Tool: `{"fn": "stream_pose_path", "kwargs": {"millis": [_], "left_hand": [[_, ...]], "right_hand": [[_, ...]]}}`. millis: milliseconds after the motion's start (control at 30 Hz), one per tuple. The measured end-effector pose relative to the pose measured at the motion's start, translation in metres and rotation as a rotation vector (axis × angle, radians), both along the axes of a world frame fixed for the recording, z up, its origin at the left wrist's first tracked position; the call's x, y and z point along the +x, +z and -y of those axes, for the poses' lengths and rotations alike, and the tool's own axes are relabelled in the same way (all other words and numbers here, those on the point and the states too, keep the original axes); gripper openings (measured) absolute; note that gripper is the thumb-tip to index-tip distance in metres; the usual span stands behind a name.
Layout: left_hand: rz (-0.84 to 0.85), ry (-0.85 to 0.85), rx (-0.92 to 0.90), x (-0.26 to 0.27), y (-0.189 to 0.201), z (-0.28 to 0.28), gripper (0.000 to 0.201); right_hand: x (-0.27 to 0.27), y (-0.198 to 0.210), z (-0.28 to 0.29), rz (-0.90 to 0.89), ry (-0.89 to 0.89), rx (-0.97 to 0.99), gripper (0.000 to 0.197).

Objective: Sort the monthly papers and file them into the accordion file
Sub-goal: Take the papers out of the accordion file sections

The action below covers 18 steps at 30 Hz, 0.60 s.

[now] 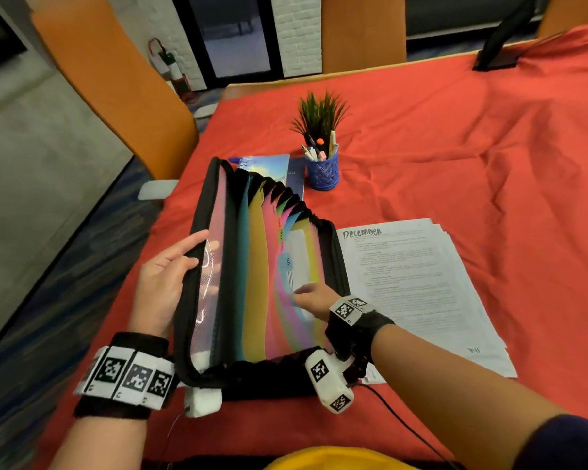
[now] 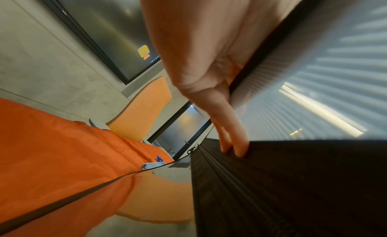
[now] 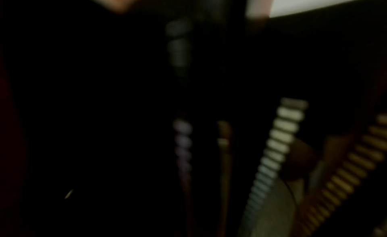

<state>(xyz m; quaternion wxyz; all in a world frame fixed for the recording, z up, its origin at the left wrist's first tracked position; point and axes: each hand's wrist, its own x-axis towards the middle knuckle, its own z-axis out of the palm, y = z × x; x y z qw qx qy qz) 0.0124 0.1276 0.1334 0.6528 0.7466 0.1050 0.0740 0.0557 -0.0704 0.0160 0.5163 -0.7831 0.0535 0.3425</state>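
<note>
The black fabric accordion file with multicoloured plastic dividers (image 1: 252,266) lies open on the near left part of the table covered with a red cloth (image 1: 455,147). Its pockets fan out from a clear front panel on the left to a yellow divider on the right. A light-blue tab reads "JUL".

The left hand (image 1: 163,283) holds the file's left black edge, fingers extended along the rim; the left wrist view shows the fingers (image 2: 234,124) lying straight against the black edge.

The right hand (image 1: 311,300) reaches into the pockets near the "JUL" tab, fingers among the dividers and touching a white sheet of paper (image 1: 297,259) standing in a pocket. Whether the fingers pinch it cannot be determined; the right wrist view is dark and blurred.

A stack of white printed papers headed "December" (image 1: 421,283) lies just right of the file. Beyond the file stand a blue mesh pen cup (image 1: 322,171) and a small green potted plant (image 1: 319,113).
</note>
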Motion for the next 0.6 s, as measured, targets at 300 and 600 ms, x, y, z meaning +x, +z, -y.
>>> {"fn": "stream_pose_path", "kwargs": {"millis": [300, 600], "left_hand": [[0.026, -0.046, -0.053, -0.006, 0.002, -0.007, 0.043], [0.002, -0.049, 0.065, 0.002, -0.001, -0.03, 0.046]], "right_hand": [[0.003, -0.003, 0.007, -0.02, -0.005, 0.095, 0.072], [0.019, 0.011, 0.1, 0.288, -0.174, -0.122, 0.022]]}}
